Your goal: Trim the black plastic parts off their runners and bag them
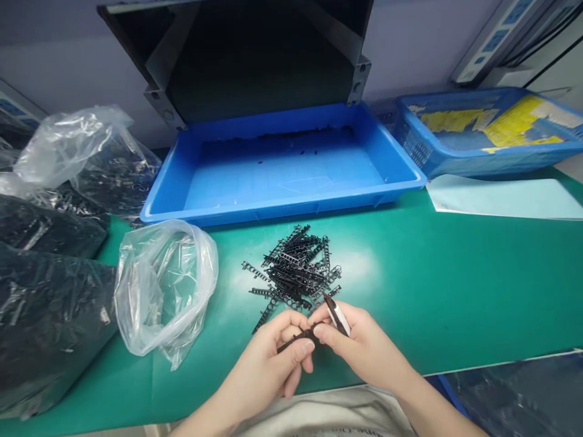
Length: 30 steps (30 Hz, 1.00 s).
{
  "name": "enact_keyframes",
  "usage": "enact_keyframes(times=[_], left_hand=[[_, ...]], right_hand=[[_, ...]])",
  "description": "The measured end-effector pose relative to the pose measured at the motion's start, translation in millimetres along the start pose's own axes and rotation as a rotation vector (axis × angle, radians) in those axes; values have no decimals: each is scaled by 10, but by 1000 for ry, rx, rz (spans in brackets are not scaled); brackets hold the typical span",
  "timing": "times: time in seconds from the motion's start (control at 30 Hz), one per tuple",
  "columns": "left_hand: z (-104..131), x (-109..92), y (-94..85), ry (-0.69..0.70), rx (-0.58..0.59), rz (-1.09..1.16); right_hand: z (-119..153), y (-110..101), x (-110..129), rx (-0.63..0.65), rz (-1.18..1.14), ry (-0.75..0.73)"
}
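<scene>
Though edge (460,370) near, room beside hands (273,359) (362,346)

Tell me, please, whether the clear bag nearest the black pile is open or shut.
It is open: the bag's rim stands apart in a wide, rounded loop, and its inner walls show.

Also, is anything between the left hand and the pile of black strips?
Nothing visible: the left hand, pinching a dark piece, is just in front of the pile of black strips.

One head-worn view — forward and down, close over the green table (464,273).
</scene>
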<state>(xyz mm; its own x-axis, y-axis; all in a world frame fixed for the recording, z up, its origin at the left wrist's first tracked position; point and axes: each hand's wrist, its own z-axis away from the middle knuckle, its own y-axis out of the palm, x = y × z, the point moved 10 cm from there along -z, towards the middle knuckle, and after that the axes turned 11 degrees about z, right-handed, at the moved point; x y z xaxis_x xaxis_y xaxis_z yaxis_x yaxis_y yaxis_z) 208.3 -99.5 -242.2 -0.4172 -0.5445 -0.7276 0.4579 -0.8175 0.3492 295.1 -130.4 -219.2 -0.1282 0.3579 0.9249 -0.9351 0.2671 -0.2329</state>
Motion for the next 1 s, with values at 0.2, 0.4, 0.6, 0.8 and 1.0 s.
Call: enact_keyframes(times=[0.2,0.4,0.6,0.8,1.0], left_hand=[[88,-35,-156,90,-108,307],[123,-12,-162,118,-103,407],[127,17,-163,101,-129,380],[131,45,-150,87,-132,383],[116,52,-163,78,-142,375]], right_hand=[[140,28,164,-15,264,-200],[232,191,289,-63,644,-342],[245,202,396,-181,792,-420],[261,226,425,-179,826,-439],[255,223,412,-149,822,-419]])
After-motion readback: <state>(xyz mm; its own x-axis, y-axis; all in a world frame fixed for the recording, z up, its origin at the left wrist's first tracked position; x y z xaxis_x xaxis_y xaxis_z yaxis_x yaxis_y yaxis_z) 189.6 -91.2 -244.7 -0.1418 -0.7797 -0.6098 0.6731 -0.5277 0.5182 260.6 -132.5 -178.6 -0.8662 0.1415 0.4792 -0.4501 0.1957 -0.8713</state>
